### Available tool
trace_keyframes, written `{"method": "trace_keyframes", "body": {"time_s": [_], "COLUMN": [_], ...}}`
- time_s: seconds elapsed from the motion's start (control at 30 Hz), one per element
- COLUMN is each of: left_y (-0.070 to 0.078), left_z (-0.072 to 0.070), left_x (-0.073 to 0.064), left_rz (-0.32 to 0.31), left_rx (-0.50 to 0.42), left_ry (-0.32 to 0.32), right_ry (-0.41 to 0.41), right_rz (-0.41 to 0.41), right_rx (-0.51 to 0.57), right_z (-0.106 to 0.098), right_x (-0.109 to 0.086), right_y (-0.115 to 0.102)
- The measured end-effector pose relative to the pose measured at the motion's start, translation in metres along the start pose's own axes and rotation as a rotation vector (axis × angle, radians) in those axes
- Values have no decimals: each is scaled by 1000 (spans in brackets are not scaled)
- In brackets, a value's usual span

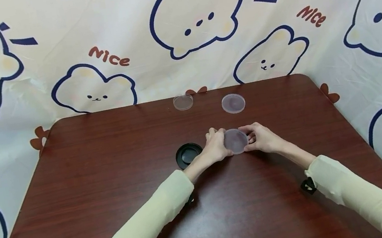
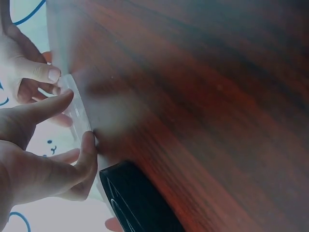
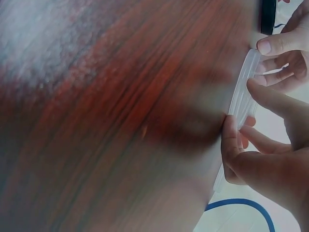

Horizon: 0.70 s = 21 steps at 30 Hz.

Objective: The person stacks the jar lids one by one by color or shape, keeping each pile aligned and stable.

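A clear, shallow round petri dish (image 1: 236, 141) lies flat between both hands, low over the tabletop. At its left rim, the left hand (image 1: 216, 144) grips it with thumb and fingers. From the opposite side, the right hand (image 1: 261, 137) holds the rim between thumb and fingers. In the left wrist view the petri dish (image 2: 79, 113) is seen edge-on, and the right wrist view shows the petri dish (image 3: 243, 89) the same way. Whether its underside touches the table is hard to tell. Beside the left wrist sits a black round dish-like piece (image 1: 184, 154), partly covered by the forearm.
Toward the back edge of the brown wooden table (image 1: 105, 150) are a clear round dish (image 1: 183, 102) and, to its right, another clear round dish (image 1: 233, 103). A cartoon-printed cloth (image 1: 137, 27) hangs behind and beside the table.
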<state>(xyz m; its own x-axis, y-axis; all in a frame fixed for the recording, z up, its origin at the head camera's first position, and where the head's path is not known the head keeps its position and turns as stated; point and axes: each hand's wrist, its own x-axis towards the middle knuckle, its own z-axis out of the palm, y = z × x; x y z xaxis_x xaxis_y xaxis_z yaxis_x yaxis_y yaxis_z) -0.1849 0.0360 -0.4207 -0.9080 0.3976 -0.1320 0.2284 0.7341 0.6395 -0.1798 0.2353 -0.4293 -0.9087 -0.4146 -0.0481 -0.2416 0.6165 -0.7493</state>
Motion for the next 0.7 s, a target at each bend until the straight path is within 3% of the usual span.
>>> {"method": "trace_keyframes", "body": {"time_s": [0.7], "left_y": [-2], "left_z": [-1], "left_x": [-1], "left_rz": [6], "left_rx": [14], "left_ry": [-25], "right_ry": [-12], "right_rz": [-5], "right_rx": [6], "right_z": [-1], "right_x": [0], "right_y": [-1]}}
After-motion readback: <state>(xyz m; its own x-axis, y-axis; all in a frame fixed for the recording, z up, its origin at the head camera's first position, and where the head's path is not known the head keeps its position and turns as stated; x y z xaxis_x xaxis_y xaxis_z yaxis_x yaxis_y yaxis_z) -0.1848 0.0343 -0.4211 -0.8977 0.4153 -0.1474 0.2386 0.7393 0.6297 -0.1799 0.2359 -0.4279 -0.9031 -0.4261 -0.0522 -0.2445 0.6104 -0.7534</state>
